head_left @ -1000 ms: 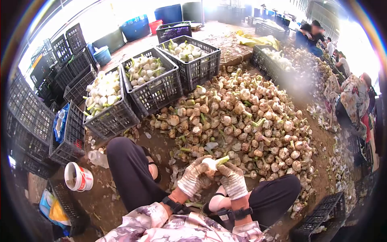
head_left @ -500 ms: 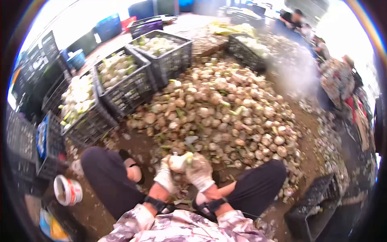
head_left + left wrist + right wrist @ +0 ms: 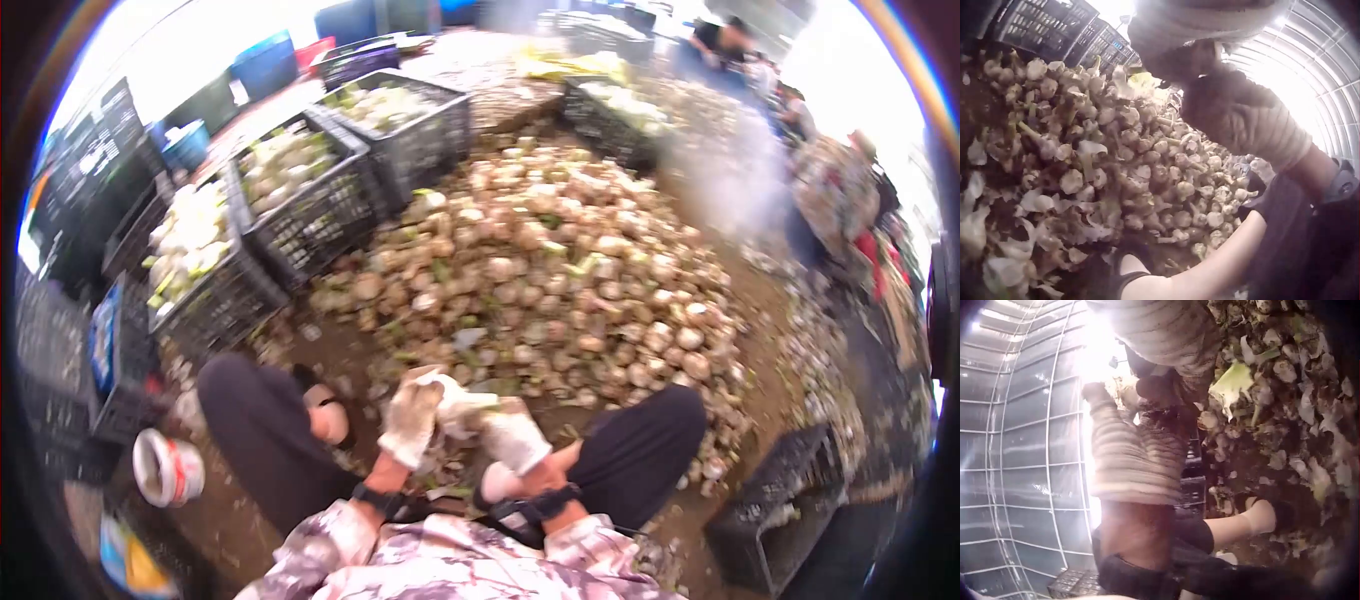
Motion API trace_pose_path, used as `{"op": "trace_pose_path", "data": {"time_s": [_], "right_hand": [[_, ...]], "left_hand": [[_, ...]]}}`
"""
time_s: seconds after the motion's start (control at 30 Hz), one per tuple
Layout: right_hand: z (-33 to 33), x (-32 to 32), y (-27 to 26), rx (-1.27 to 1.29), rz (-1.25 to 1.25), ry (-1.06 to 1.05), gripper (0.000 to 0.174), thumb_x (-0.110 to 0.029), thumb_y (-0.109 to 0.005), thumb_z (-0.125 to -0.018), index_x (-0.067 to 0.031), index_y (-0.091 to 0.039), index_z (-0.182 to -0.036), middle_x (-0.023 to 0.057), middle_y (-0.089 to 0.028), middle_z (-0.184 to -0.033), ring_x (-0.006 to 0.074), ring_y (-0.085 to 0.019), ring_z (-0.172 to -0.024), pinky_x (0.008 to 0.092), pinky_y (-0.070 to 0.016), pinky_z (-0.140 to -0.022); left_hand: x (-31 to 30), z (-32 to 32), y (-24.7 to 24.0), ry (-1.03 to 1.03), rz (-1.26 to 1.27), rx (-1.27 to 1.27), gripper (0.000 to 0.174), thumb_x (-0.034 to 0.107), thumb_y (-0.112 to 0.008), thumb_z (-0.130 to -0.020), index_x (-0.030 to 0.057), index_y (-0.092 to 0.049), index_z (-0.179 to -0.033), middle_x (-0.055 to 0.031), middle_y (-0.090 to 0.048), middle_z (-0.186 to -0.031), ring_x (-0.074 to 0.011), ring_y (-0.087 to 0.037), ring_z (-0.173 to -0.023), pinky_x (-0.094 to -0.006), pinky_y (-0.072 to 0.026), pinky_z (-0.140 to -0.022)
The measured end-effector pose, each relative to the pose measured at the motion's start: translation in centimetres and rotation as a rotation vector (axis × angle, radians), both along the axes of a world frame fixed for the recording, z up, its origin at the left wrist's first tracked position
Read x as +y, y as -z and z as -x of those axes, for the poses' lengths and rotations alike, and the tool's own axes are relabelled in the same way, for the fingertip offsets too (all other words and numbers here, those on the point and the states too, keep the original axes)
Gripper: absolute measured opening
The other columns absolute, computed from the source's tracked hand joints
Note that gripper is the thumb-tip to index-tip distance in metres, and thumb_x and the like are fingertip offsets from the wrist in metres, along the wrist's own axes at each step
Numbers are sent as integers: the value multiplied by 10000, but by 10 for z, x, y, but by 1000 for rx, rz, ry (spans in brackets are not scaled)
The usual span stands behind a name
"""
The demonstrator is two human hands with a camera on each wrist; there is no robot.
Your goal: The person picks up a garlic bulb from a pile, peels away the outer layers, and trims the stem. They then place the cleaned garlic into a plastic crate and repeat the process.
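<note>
clock ref = head view, 12 at top. pale garlic bulb [image 3: 460,404] sits at 6, just below ctr, held btwn both hands, above the gap btwn the knees. its pale-green stem [image 3: 488,400] pts to abt 3.

what cld go wrong (my read): main risk = bulb slips. round + prob slick, so if only fingertips of loose gloves bear on it, a hard squeeze or twist cld pop it out; it'd drop to 6 onto floor litter, or roll twd 12 into the pile of brown-skinned bulbs [image 3: 570,280] & get lost among similar ones. 2nd: stem cld snap or rip if r hand yanks sideways vs l hand. 3rd: loose skins [image 3: 1010,250], at 8 in l wrist view, cld hide a dropped bulb.

hands: l hand [image 3: 411,418], gloved, curled in, grips bulb from its 9 side; no real gap. r hand [image 3: 513,435], gloved, closed on the 3 side, at stem end of same bulb. motion blur in head view + deep shadow in both wrist cams, so exact fingertip contact & squeeze: can't tell. no tool i can make out, but the dark bit btwn palms is unreadable.

nearby: crates [image 3: 310,245] w/ pale bulbs, 9 to 11; white pail [image 3: 160,470] at 8.
</note>
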State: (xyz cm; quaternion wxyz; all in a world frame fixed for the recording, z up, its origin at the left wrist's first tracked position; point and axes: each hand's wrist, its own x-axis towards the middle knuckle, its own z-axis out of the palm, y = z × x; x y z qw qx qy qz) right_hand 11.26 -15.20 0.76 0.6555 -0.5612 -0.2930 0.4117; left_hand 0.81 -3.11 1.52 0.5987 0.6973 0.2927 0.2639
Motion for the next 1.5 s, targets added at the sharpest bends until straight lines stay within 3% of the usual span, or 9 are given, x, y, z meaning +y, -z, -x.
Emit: {"op": "trace_pose_path", "data": {"time_s": [0.13, 0.23, 0.33, 0.5, 0.77, 0.93, 1.13, 1.37, 1.5], "right_hand": [[-8, -5, -13, 52, 144, -71, 154, -49, -626, -728, 11, -625, -870, 59, -647, -796, 121, -587, -699, 248, -461, -646], [-4, 0, -12, 29, 178, 0, 145, -47, -622, -747, 15, -607, -877, 67, -638, -816, 136, -587, -711, 260, -466, -638], [0, 7, -12, -291, 287, 54, 172, -42, -615, -744, -2, -573, -906, 67, -618, -821, 139, -576, -706, 265, -463, -622], [19, 12, -2, -422, 255, 15, 252, 6, -619, -720, -21, -516, -948, 25, -579, -803, 101, -554, -681, 226, -459, -594], [4, 4, -16, -281, 150, 23, 176, 36, -564, -738, 3, -540, -909, 75, -614, -790, 131, -587, -688, 247, -468, -599], [-21, 19, 49, -840, 652, -159, 110, -111, -545, -733, -62, -622, -794, 166, -617, -737, 290, -607, -679, 360, -482, -624], [14, 12, 29, -538, 308, -515, 234, -185, -612, -728, -31, -612, -905, 166, -621, -847, 308, -597, -781, 358, -471, -691], [12, -8, -66, 201, -108, -359, 322, -137, -673, -729, 28, -577, -988, 97, -614, -927, 146, -590, -832, 275, -477, -720], [-13, 10, -75, 358, -56, -86, 300, -88, -578, -808, 35, -529, -1076, 100, -589, -1006, 121, -573, -856, 246, -469, -756]], "left_hand": [[22, -1, 24, 18, 886, -165, 276, 273, -487, -881, 39, -583, -991, -66, -615, -904, -143, -569, -825, -262, -458, -721], [27, -12, 21, -36, 661, -490, 246, 213, -507, -866, 37, -557, -1031, -106, -610, -916, -194, -586, -810, -291, -472, -767], [0, -5, -2, 83, -227, -186, 371, 136, -681, -739, 24, -536, -1061, -95, -543, -1012, -176, -538, -888, -283, -422, -838], [3, -4, 0, -149, 528, -158, 391, 167, -732, -702, 2, -529, -993, -50, -500, -1018, -142, -494, -901, -281, -412, -791], [5, -3, -54, 54, -837, 299, 154, 79, -692, -638, 23, -615, -759, -74, -563, -809, -213, -545, -789, -334, -440, -700], [13, 7, -25, 112, 783, -263, 263, 240, -674, -752, -2, -611, -831, -100, -630, -789, -163, -615, -735, -257, -502, -654], [26, 7, 1, 33, 1402, -602, 363, 330, -600, -796, 23, -565, -986, -94, -601, -824, -199, -583, -708, -300, -512, -576], [50, 14, 31, 242, 1712, -649, 328, 333, -586, -812, 46, -556, -967, -105, -605, -855, -253, -583, -726, -384, -509, -614], [41, 5, 38, -405, 1360, -652, 232, 268, -516, -853, 61, -544, -954, -76, -603, -863, -206, -589, -734, -368, -509, -665]]}}
